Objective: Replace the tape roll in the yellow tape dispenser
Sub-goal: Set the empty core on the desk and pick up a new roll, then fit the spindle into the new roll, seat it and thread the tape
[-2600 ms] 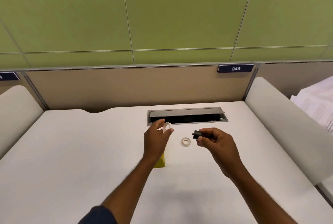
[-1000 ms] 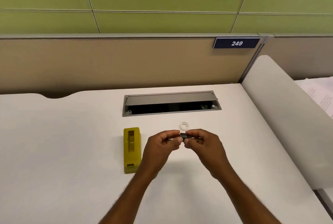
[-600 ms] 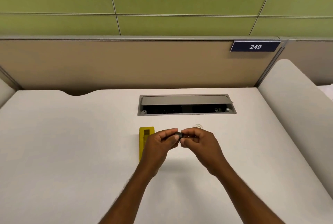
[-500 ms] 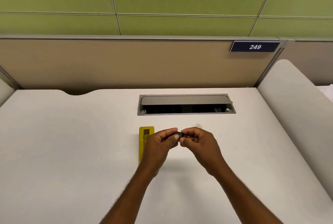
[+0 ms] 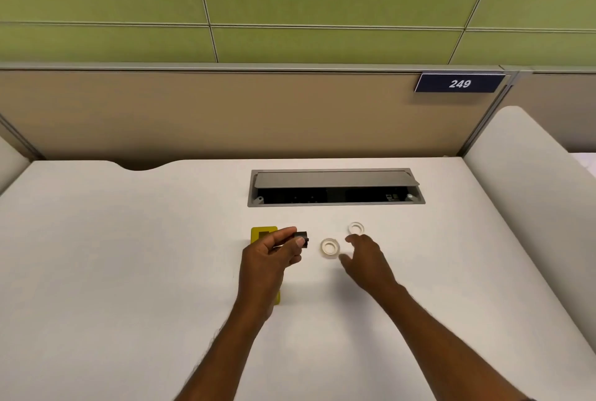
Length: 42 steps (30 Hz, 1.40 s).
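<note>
Yellow tape dispenser sits on the white desk, mostly hidden under the left hand, whose fingers pinch the black spindle. Right hand, just released, fingers spread, reaches between 2 tape rolls. Green wall, sign 249.

left hand: fingers pinched, raised | right hand: fingers spread, palm down

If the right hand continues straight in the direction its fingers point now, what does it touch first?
Probably the nearer white ring: the right hand is open just beside it, fingers pointing up-left. Height above the desk is unclear.
</note>
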Each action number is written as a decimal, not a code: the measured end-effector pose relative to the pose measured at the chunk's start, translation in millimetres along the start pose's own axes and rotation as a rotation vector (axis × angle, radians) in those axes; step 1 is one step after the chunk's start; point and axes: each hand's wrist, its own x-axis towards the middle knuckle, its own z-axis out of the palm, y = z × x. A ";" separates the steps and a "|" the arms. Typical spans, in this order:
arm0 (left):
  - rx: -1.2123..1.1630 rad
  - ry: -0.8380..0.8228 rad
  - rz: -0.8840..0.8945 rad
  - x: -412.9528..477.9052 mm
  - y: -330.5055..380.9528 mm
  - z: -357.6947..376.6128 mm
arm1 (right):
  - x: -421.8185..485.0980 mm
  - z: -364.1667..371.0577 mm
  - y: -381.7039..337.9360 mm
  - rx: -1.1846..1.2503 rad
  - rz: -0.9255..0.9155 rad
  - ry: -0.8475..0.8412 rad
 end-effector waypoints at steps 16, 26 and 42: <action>0.057 0.034 0.000 4.2 10.4 -31.8 | 26.3 25.3 -21.9 0.253 0.000 -0.068; 0.101 -0.004 0.034 0.0 21.5 -17.4 | -39.8 -48.7 -98.8 1.249 0.026 -0.315; 0.165 -0.053 0.125 -28.5 40.6 -28.3 | -78.2 -76.5 -133.1 1.082 -0.093 -0.314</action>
